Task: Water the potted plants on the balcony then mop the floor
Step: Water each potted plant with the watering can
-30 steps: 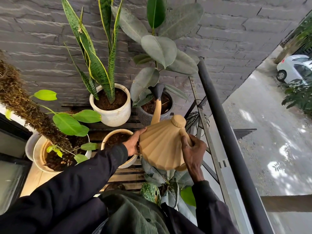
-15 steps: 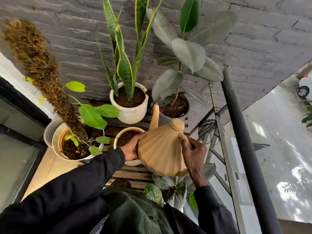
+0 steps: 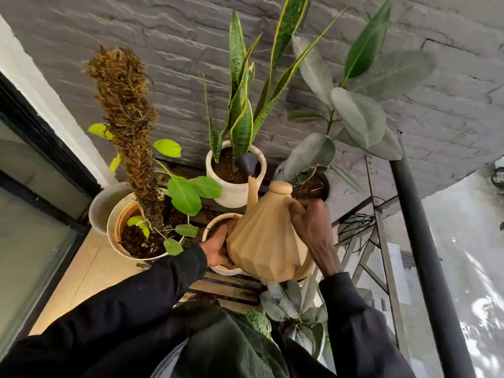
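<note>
Soft daylight from right, fisheye-bent edges, slight blur.

Watering can (image 3: 266,241) before snake plant pot (image 3: 231,196), moss-pole pot (image 3: 109,233) left, rubber plant pot (image 3: 328,188) right, railing (image 3: 425,241) far right
</note>
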The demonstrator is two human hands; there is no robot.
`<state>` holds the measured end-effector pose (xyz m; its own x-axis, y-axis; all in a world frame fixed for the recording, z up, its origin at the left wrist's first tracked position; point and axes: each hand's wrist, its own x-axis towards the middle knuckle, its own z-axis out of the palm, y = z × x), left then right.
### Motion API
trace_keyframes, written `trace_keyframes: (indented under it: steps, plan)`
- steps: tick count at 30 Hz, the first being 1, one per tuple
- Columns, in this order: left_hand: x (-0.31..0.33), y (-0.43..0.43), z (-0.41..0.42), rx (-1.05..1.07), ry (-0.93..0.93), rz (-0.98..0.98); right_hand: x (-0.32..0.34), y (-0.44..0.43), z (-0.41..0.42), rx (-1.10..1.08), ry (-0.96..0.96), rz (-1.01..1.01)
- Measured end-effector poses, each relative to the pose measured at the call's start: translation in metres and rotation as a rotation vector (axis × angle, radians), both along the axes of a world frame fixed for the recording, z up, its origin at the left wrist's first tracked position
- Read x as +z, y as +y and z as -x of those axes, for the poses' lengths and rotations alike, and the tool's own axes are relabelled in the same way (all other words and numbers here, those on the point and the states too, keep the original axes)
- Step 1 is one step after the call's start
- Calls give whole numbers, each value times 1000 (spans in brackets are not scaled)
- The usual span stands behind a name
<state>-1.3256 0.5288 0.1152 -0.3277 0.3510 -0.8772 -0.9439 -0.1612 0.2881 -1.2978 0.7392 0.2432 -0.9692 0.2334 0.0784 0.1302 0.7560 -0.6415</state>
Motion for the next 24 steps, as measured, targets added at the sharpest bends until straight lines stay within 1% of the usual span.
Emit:
trace_keyframes:
  steps: [5, 9, 24]
  plan:
    - [0, -7, 6, 52, -34, -85, 10, -10, 32, 0, -55, -84]
    - [1, -9, 11, 71, -55, -120, 16, -11, 46, -9, -89, -96]
    - [4, -14, 23, 106, -110, -123, 17, -22, 84, 15, -146, -208]
